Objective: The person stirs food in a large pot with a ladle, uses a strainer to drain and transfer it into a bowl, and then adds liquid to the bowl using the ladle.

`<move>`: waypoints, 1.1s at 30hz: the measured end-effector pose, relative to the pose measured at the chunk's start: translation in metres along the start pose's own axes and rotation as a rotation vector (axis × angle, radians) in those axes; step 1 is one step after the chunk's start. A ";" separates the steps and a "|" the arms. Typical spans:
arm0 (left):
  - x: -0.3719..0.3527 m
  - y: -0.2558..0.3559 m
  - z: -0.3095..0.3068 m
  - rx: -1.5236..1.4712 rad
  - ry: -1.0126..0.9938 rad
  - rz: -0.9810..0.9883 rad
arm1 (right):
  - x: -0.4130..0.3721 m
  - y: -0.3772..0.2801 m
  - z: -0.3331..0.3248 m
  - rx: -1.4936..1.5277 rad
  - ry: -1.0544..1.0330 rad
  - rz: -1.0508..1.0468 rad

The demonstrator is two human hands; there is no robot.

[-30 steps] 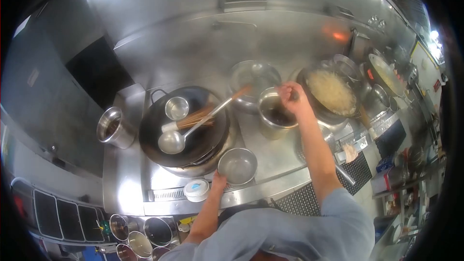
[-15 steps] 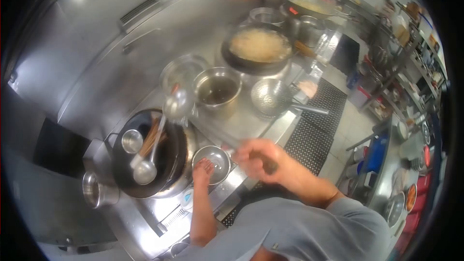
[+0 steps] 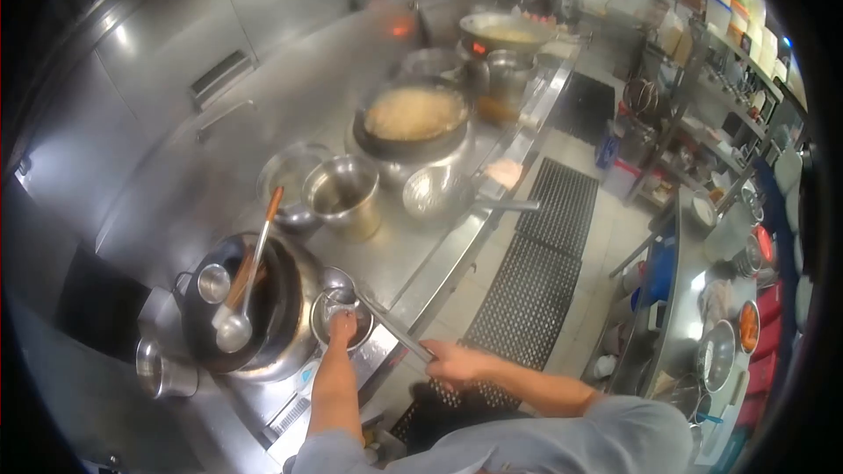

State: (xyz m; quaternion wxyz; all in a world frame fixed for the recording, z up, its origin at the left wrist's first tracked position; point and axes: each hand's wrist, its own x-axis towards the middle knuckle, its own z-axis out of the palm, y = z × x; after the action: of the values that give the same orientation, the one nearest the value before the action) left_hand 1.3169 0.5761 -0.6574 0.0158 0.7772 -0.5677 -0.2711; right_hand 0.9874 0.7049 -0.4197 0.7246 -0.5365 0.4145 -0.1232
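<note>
My right hand [image 3: 455,363] is closed round the end of a long-handled metal ladle [image 3: 395,326]. The ladle's bowl end hangs at the far rim of a metal bowl [image 3: 319,326] on the counter edge. My left hand [image 3: 343,326] reaches over that bowl with its fingers drawn together. Something pale and shiny shows at the fingertips, too small and blurred to name. To the left sits a dark wok [image 3: 285,320], holding a wooden-handled ladle [image 3: 263,241], a small metal cup [image 3: 213,283] and a bundle of thin brown sticks.
A deep metal pot [image 3: 364,219] and a perforated strainer [image 3: 430,193] stand on the steel counter. Behind them is a wok [image 3: 413,118] with pale, foamy contents. A metal container [image 3: 167,373] stands left. Black mats [image 3: 522,303] cover the floor; a shelf with dishes lies right.
The ladle in my right hand has come down from beside the deep pot to the metal bowl. My left hand's fingers, flat over the bowl before, have drawn together. The camera view has shifted.
</note>
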 end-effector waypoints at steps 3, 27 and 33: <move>-0.007 -0.020 0.019 0.075 0.020 0.201 | 0.011 0.066 -0.025 0.246 0.041 -0.030; -0.070 -0.038 0.032 -0.467 0.393 -0.439 | 0.297 0.095 0.028 -1.274 -0.526 -0.475; -0.065 -0.011 -0.004 -0.434 0.529 -0.508 | 0.323 0.100 0.030 -1.149 -0.503 -0.444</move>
State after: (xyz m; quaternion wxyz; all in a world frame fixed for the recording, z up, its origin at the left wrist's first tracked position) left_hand 1.3143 0.6366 -0.6317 0.2568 0.9137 -0.2646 -0.1708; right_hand 1.1851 0.5636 -0.6561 0.3556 -0.9225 0.1122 0.1000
